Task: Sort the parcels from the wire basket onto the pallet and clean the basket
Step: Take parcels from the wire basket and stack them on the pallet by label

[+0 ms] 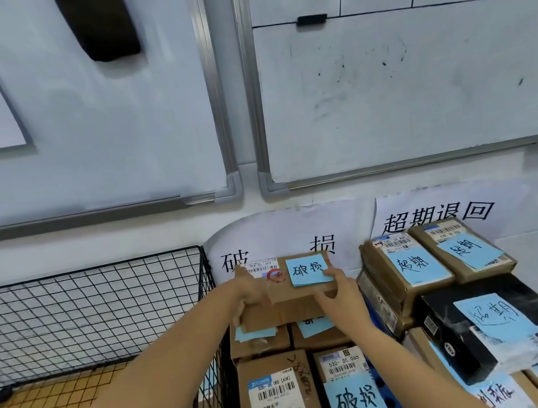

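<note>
Brown cardboard parcel (288,299) bearing a blue paper note (308,269) is held over stacked cardboard boxes (276,400), just right of the black wire basket (84,299), with the left hand (250,293) keeping its grip around the left end and the right hand (339,292) pinching the right front corner.

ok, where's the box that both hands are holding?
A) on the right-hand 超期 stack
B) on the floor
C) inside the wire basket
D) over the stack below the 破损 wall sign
D: the left hand and right hand grip the box, with its blue note, over the stack below the 破损 sign, right of the wire basket.
</note>
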